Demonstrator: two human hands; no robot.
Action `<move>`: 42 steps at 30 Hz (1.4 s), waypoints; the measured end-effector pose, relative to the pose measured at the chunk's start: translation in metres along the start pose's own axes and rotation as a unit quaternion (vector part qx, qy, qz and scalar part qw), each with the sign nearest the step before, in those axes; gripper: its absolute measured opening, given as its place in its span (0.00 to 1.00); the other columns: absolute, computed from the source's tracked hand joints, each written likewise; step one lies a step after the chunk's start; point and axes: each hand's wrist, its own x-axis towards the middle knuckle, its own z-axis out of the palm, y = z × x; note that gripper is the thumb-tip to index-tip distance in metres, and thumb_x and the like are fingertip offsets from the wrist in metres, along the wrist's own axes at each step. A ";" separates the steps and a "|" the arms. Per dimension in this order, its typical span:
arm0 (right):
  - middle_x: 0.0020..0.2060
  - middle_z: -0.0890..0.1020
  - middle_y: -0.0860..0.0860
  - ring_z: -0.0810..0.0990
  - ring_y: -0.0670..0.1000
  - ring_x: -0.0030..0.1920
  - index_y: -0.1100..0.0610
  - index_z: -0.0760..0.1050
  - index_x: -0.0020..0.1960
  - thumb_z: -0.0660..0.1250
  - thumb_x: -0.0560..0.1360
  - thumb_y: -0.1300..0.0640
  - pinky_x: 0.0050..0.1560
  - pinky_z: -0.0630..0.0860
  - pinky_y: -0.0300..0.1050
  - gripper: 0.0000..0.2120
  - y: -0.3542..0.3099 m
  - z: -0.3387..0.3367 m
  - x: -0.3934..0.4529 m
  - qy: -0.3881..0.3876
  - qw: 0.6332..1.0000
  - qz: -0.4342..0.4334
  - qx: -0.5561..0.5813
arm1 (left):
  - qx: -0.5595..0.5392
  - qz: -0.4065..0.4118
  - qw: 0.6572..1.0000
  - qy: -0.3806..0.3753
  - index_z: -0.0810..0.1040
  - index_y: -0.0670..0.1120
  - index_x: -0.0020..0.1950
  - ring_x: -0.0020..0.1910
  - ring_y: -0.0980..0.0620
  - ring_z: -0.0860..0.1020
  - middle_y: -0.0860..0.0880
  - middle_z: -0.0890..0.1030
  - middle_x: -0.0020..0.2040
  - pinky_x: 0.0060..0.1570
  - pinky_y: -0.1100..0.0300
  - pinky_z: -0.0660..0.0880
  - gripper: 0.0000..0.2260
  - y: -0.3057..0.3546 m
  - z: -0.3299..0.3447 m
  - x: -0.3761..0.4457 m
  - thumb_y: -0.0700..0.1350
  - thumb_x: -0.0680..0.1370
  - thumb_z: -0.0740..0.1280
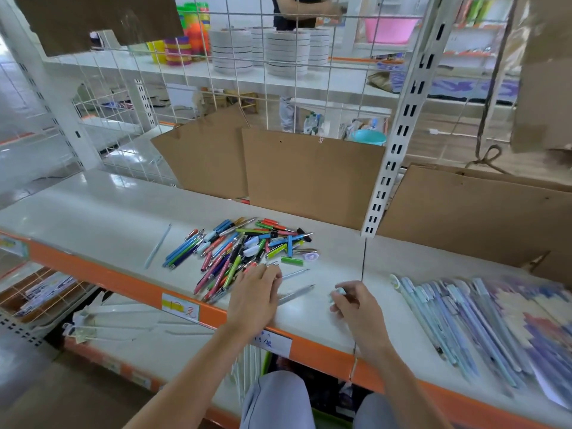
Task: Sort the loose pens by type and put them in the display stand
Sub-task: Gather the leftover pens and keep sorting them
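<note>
Both bare forearms reach forward from the near edge. The left hand (254, 292) lies palm down, its fingers (272, 274) lightly bent and pointing far. The right hand (356, 303), just to its right, has fingers (342, 305) curled inward, pinching a small pale object at the tips.

The scene was brightly and evenly lit, with pale glare patches on the glossy white shelf (102, 205) well left of the fingers. Shadows were faint. Wide-angle distortion bowed the frame edges, and the packaged pens (470, 320) right of the fingers were smeared with blur.
</note>
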 end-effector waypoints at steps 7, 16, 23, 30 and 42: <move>0.35 0.81 0.51 0.77 0.50 0.36 0.52 0.74 0.48 0.64 0.78 0.59 0.38 0.72 0.43 0.03 0.007 -0.011 -0.004 0.099 0.991 0.011 0.089 | -0.045 0.072 0.996 -0.033 0.74 0.48 0.53 0.36 0.51 0.76 0.52 0.76 0.46 0.30 0.58 0.71 0.15 0.043 0.015 -0.002 0.55 0.81 0.52; 0.32 0.80 0.49 0.76 0.49 0.34 0.53 0.74 0.48 0.63 0.79 0.61 0.38 0.72 0.43 0.04 0.011 -0.012 -0.003 0.126 0.980 0.008 0.156 | -0.068 0.088 0.993 -0.034 0.77 0.47 0.52 0.35 0.51 0.77 0.53 0.78 0.45 0.33 0.58 0.72 0.20 0.039 0.019 -0.008 0.58 0.79 0.52; 0.36 0.81 0.52 0.79 0.44 0.33 0.55 0.76 0.47 0.64 0.78 0.62 0.36 0.72 0.37 0.04 0.010 -0.012 0.000 0.068 0.987 0.001 0.146 | -0.067 0.103 0.992 -0.036 0.76 0.46 0.49 0.31 0.49 0.74 0.52 0.76 0.40 0.30 0.59 0.67 0.19 0.040 0.019 -0.009 0.56 0.79 0.52; 0.39 0.83 0.51 0.81 0.42 0.35 0.56 0.76 0.49 0.65 0.77 0.61 0.36 0.73 0.30 0.03 0.007 -0.007 0.001 0.022 0.997 -0.016 0.079 | -0.048 0.065 0.993 -0.088 0.76 0.45 0.50 0.41 0.49 0.78 0.52 0.81 0.46 0.37 0.60 0.66 0.10 0.037 0.017 -0.008 0.46 0.82 0.57; 0.40 0.81 0.52 0.75 0.45 0.35 0.53 0.69 0.56 0.62 0.77 0.65 0.37 0.72 0.38 0.11 -0.019 0.004 0.013 -0.005 0.996 -0.049 0.071 | -0.090 0.047 0.988 -0.116 0.74 0.43 0.52 0.44 0.47 0.76 0.47 0.77 0.48 0.39 0.56 0.67 0.13 0.050 0.004 -0.009 0.50 0.83 0.54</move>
